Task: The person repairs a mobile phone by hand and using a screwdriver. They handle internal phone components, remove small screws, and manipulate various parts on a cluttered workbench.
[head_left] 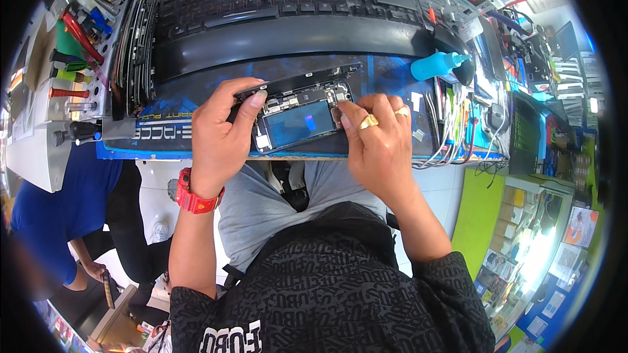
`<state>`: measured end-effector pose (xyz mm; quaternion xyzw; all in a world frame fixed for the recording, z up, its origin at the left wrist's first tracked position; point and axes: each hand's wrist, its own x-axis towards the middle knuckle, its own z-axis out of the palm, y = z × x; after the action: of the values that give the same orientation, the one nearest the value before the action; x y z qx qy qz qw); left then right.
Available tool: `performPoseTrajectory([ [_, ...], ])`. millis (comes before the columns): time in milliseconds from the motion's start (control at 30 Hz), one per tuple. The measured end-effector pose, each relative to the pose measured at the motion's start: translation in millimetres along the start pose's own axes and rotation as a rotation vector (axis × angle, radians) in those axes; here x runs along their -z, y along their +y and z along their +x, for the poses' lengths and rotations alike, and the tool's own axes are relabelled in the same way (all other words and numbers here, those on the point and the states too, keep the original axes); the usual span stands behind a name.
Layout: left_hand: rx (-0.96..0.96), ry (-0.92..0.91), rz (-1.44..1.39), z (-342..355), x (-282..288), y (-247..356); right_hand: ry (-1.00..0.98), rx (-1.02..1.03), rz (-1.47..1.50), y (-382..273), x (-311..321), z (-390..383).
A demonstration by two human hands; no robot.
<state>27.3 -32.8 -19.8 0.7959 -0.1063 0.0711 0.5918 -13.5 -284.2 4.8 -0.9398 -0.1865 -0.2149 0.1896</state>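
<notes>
An opened smartphone (297, 124) lies at the near edge of the bench, its battery and circuit board exposed. Its dark screen panel (307, 81) is tilted up along the far long side. My left hand (229, 124) grips that panel at its left end, thumb on the near face and fingers behind. At the phone's right end my right hand (379, 134) has its fingers bent and pressed together against the inside corner. Whatever sits between those fingertips is hidden. Rings show on my right hand, and a red watch (195, 193) on my left wrist.
Beyond the phone stands a black keyboard (281, 0) with a long wrist rest. A light-blue squeeze bottle (438, 65) lies to the right, near bundled cables (448, 124). Pliers and screwdrivers fill a tool rack (85, 46) at left. Another person in blue (59, 202) is at lower left.
</notes>
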Motion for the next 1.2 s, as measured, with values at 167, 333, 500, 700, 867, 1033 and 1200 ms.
performPoseTrajectory([
  [167, -0.012, -0.039, 0.005, 2, 3, 4, -0.004, 0.017, -0.015, 7, -6, 12],
  [333, -0.041, -0.046, -0.01, 2, 4, 3, -0.034, 0.011, -0.028, 9, -9, 15],
  [500, -0.005, -0.032, -0.023, 3, 3, 5, 0.003, 0.005, -0.051, 11, -14, 13],
  [700, 0.018, 0.001, -0.014, 1, 1, 2, 0.008, 0.004, -0.066, 10, -15, 13],
  [867, -0.025, 0.006, -0.002, 0, 0, 3, 0.014, 0.017, -0.071, 8, -16, 13],
  [1033, -0.049, -0.002, 0.007, 0, 0, 2, 0.018, 0.001, -0.068, 6, -17, 14],
  [1200, -0.042, -0.006, -0.001, -1, 1, 2, 0.031, -0.008, -0.057, 7, -18, 12],
])
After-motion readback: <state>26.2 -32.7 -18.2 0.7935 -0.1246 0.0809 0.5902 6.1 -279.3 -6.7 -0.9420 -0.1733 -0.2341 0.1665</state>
